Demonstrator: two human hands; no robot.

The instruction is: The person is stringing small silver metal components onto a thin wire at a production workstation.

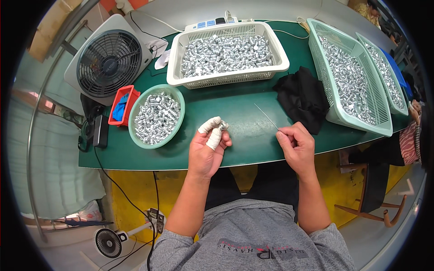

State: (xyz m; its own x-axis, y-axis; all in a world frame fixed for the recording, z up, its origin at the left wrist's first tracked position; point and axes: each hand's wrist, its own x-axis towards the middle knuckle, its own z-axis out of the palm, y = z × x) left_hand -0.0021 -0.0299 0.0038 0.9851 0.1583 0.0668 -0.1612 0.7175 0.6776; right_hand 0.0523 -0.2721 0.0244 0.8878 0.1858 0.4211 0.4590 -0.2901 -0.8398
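Observation:
My left hand [209, 145], its thumb and a finger wrapped in white tape, pinches a small silver metal part [223, 125] above the green table [212, 104]. In my right hand [297, 145], thumb and fingers close on a thin metal rod [266, 115], which slants up and to the left. The rod's far tip stays apart from the metal part. Left of my left hand is a round pale green basket [179, 128] filled with similar silver parts. A black cloth [302, 97] lies crumpled beyond my right hand.
A white basket [228, 81] of silver parts stands at the back, before a power strip [212, 23]. Two long green baskets [357, 124] [398, 108] line the right side. At left are a box fan [110, 63], a red bin [128, 105] and cables. Another person [368, 11] sits far right.

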